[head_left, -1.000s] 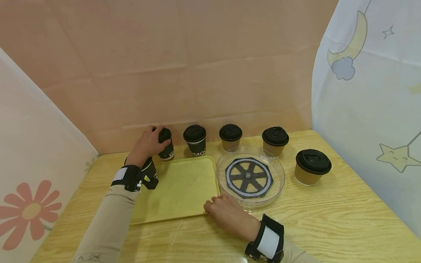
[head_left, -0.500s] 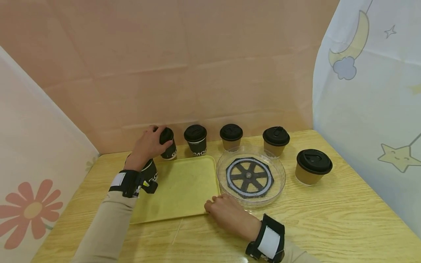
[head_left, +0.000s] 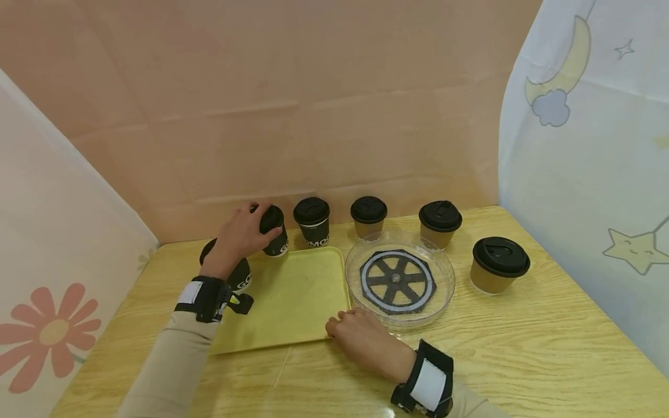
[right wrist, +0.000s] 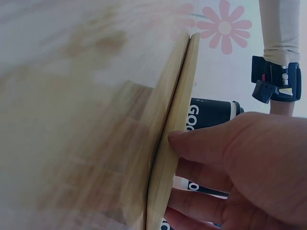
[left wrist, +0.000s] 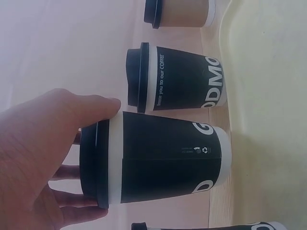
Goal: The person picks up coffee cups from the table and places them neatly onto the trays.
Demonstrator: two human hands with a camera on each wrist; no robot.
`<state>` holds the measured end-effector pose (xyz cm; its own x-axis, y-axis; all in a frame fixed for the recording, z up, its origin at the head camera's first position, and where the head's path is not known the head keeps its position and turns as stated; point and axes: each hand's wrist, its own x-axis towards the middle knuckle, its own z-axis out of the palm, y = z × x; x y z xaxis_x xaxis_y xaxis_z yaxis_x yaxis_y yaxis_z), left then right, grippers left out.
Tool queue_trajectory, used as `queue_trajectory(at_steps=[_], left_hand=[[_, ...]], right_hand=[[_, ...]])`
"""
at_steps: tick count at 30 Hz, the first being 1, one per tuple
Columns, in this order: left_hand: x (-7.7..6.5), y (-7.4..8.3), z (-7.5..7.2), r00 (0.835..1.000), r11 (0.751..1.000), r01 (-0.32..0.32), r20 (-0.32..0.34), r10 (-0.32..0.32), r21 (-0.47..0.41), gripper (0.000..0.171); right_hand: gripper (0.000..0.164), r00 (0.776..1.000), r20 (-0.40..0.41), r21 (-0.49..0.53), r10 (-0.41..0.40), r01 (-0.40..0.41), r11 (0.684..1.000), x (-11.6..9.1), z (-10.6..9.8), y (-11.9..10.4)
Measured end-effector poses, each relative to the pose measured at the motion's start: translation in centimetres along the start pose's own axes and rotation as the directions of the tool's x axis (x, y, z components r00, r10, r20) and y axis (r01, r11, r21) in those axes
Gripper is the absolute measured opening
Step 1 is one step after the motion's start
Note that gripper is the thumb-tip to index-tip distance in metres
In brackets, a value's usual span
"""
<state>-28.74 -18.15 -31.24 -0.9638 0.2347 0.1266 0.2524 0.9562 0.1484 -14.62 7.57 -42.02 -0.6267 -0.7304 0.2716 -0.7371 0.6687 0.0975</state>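
My left hand (head_left: pixel 237 238) grips a black paper coffee cup (left wrist: pixel 168 158) around its black lid, thumb on one side and fingers on the other. The cup stands upright at the far edge of the yellow tray (head_left: pixel 287 302); whether its base touches the table I cannot tell. Under my left wrist, another black cup (head_left: pixel 240 276) stands at the tray's left side, partly hidden by the arm. My right hand (head_left: pixel 360 337) pinches the tray's near right corner, with the thumb on the outside of the rim (right wrist: pixel 165 167).
Right of the held cup stands another black cup (head_left: pixel 312 223). Brown cups with black lids stand farther right: one (head_left: pixel 368 217), another (head_left: pixel 439 223), and a third (head_left: pixel 496 264). A clear round dish (head_left: pixel 444 284) with a dark wheel-like pattern lies beside the tray. Cloth walls enclose the table.
My left hand has moved slightly right with the held black cup, narrowing the gap to the neighbouring black cup. My right hand stays on the tray corner.
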Motion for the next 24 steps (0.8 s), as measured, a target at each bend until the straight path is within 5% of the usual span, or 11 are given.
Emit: queue_trajectory(at_steps=[24], left_hand=[[-1.7,2.6,1.5,0.995,0.996,-0.092,-0.032,0.092,0.009,0.071]], right_hand=[[0.018,0.999,0.033,0.019,0.01,-0.011,1.0,0.0,-0.2,0.1]])
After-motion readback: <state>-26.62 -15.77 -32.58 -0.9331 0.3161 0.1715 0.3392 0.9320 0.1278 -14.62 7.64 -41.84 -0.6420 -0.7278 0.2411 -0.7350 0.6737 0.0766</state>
